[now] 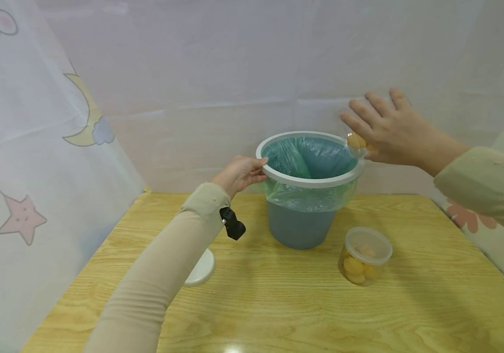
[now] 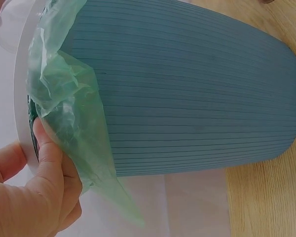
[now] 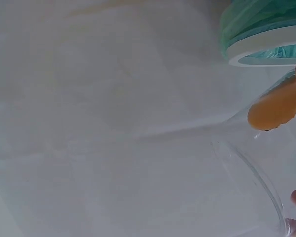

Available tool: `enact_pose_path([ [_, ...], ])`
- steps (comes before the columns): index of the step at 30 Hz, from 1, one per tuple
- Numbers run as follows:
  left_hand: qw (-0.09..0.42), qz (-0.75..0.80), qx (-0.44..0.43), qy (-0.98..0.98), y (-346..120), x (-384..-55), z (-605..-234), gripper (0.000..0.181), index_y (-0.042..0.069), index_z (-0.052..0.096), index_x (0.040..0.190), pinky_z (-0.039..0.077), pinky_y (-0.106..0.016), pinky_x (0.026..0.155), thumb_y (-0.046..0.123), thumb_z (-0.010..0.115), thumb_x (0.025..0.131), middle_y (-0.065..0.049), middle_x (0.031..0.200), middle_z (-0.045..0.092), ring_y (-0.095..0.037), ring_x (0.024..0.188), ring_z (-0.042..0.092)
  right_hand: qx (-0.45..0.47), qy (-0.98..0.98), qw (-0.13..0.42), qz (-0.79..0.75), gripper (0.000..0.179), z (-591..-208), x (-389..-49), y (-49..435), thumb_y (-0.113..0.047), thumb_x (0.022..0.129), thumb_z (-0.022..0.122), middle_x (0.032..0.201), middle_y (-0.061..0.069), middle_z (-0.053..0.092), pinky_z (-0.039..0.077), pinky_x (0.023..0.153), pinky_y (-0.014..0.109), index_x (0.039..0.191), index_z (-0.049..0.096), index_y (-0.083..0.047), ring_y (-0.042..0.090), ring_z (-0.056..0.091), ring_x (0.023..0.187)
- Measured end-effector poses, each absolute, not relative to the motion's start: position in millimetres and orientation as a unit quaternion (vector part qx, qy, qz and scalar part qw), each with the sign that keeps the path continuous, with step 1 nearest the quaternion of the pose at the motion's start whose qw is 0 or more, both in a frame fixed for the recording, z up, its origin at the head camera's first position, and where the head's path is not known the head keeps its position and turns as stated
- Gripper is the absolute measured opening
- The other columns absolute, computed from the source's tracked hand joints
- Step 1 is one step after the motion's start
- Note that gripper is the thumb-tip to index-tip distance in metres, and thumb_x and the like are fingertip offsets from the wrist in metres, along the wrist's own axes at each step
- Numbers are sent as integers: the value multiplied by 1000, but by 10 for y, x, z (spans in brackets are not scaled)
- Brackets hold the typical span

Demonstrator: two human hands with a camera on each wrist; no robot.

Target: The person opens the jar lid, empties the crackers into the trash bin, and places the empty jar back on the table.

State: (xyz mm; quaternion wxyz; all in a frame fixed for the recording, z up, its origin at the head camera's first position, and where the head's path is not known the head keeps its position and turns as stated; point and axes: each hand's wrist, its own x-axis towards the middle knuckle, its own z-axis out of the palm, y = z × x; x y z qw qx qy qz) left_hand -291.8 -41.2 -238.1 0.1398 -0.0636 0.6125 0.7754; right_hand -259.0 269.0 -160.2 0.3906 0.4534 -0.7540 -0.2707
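A blue ribbed bin [image 1: 298,228] with a white rim and a green plastic liner [image 1: 309,198] stands upright on the table. My left hand [image 1: 241,175] grips its rim on the left side, with fingers outside at the liner in the left wrist view. At the rim's right side, my right hand [image 1: 393,128] holds a clear plastic container [image 3: 258,178], tilted with its narrower part toward the bin. A rounded orange piece [image 3: 274,109] lies inside that container. The right fingers spread over it, partly out of the right wrist view.
A clear tub [image 1: 368,252] of several yellow-orange pieces stands on the wooden table [image 1: 269,309], front right of the bin. Under my left forearm, a white round lid [image 1: 203,269] is partly hidden. A pale printed cloth [image 1: 212,73] hangs close behind.
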Motion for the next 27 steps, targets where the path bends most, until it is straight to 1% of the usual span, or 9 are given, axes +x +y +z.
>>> enact_pose_path([
  [11,139,772,-63,617,-407,-2929,-2387,46,-4,45,140,52,-22,56,7,58,97,-12,93,53,-18,72,54,455,-742,382,-311,118,-1573,-2584,2674,-37,46,95,134,29,44,38,87,68,141,36,0,51,43,117],
  [18,138,775,-64,613,-418,-2928,-2389,47,-3,44,141,52,-22,56,6,58,97,-12,92,54,-18,71,56,446,-732,369,-358,119,-1564,-2549,2663,-43,48,94,141,27,42,36,94,67,144,36,-3,49,39,125],
  [25,143,774,-65,614,-429,-2920,-2393,44,-3,46,139,52,-22,57,6,58,97,-13,93,54,-18,72,57,461,-723,371,-357,123,-1555,-2556,2662,-42,48,95,141,25,43,35,95,67,145,29,-6,48,41,125],
  [27,143,772,-64,615,-431,-2920,-2394,44,-3,47,139,52,-22,57,7,58,97,-12,94,54,-18,73,57,464,-719,369,-362,125,-1546,-2562,2660,-44,47,94,142,25,42,34,96,67,145,27,-6,47,40,126],
])
